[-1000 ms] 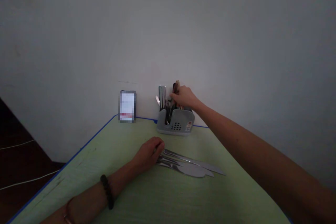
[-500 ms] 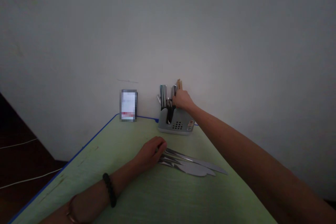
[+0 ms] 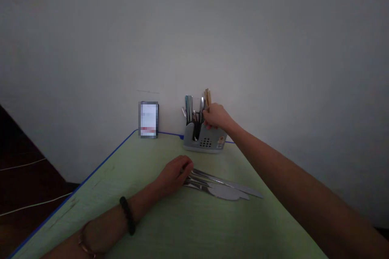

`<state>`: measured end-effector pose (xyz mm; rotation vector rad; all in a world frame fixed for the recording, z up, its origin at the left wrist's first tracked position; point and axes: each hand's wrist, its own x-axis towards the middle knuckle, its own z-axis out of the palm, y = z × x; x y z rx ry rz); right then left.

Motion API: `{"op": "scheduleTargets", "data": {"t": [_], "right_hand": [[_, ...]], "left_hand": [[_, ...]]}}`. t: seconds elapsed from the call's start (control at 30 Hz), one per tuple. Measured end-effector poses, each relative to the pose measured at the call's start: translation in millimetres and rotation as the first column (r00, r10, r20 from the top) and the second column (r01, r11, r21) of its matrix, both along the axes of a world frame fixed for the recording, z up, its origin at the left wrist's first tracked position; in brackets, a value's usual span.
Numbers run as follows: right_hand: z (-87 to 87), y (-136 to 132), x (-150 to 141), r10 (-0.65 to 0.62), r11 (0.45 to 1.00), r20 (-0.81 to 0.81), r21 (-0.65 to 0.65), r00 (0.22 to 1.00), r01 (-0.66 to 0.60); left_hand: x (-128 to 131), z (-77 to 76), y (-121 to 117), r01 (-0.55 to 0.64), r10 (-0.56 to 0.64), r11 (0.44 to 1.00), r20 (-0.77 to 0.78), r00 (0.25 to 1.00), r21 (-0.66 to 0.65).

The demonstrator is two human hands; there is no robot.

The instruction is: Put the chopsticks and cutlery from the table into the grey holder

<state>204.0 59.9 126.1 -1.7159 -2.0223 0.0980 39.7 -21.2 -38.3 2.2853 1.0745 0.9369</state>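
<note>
My left hand [image 3: 175,173] rests on the table, its fingers curled round the handle ends of several metal table knives [image 3: 225,191]. Their blades fan out to the right over the green surface. At the back, my right hand [image 3: 216,115] is at the right part of a grey cutlery holder [image 3: 190,141], its fingers curled over the front rim. What those fingers grip, if anything, is hidden. Just behind the hand several wooden chopsticks [image 3: 208,96] stand upright. A spoon [image 3: 202,104] rises to its left, and other metal cutlery [image 3: 189,108] fills the left compartment.
A phone with a blurred screen [image 3: 148,119] leans on the wall [image 3: 261,48], left of the holder. The green table [image 3: 133,162] has a blue edge [image 3: 97,166]. Pale cables [image 3: 36,205] run across the dark area at the left.
My right hand has shifted slightly right at the holder, and more of the spoon shows beside it. My left hand stays on the knives. The view has tilted a little.
</note>
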Motion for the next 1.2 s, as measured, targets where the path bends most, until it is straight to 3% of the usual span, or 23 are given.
{"op": "scheduleTargets", "data": {"t": [0.1, 0.17, 0.4, 0.5, 0.7, 0.87, 1.2], "right_hand": [[-7.5, -34, 6, -0.018, 0.998, 0.026, 0.058, 1.0, 0.017], [-24.9, -61, 14, -0.003, 0.993, 0.013, 0.12, 1.0, 0.002], [-134.4, -140, 57, 0.248, 0.961, 0.062, 0.113, 0.967, -0.254], [-160.7, -150, 65, 0.264, 0.959, 0.108, 0.071, 0.958, -0.273], [-165.0, -143, 66, 0.246, 0.964, 0.125, 0.068, 0.961, -0.256], [-167.9, -140, 69, 0.22, 0.959, 0.121, 0.154, 0.968, -0.238], [-169.5, -139, 69, 0.221, 0.969, 0.087, 0.093, 0.971, -0.229]], "left_hand": [[-1, -0.3, 1, -0.027, 0.03, 0.998, -0.062, 0.998, 0.05], [-2, -0.3, 2, -0.028, 0.04, 0.994, -0.113, 0.993, 0.108], [-2, -3.6, -4, 0.066, 0.002, 0.97, -0.279, 0.96, 0.235], [0, -6.1, -9, 0.154, -0.062, 0.962, -0.368, 0.928, 0.224], [4, -9.3, -13, 0.129, -0.018, 0.971, -0.478, 0.878, 0.199], [8, -11.3, -13, 0.056, 0.057, 0.967, -0.426, 0.903, 0.248], [8, -9.7, -11, -0.007, 0.091, 0.972, -0.349, 0.933, 0.236]]}}
